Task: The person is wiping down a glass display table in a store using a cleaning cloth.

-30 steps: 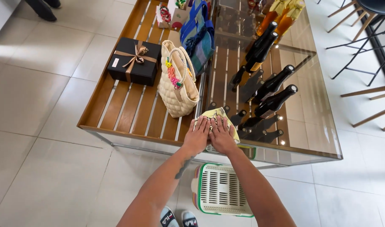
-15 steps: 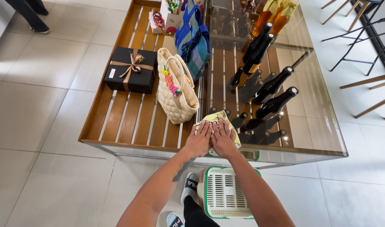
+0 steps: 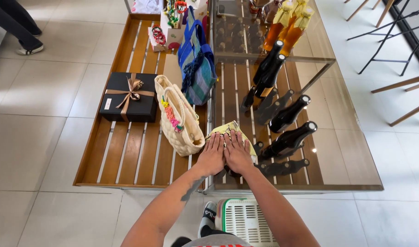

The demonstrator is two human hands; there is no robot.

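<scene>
My left hand (image 3: 212, 154) and my right hand (image 3: 237, 153) lie side by side, palms down and fingers spread, pressing on a yellow patterned cloth (image 3: 229, 130) that rests on the glass table top (image 3: 337, 137). The hands cover most of the cloth; only its far edge and right side show. Just left of my left hand stands a cream quilted handbag (image 3: 179, 120) with a coloured charm. Dark bottles (image 3: 289, 137) lie just right of my right hand.
A black gift box (image 3: 128, 97) with a tan ribbon sits on the wooden slats at left. A blue-green tote (image 3: 196, 61) stands behind the handbag. Amber bottles (image 3: 282, 27) stand at the back. A green-and-white basket (image 3: 246, 222) is on the floor by my feet. Another person's legs (image 3: 17, 27) are at the upper left.
Both hands stay flat on the cloth. The view has drifted slightly, so the table sits a little lower in the picture and the other person's legs show at the upper left.
</scene>
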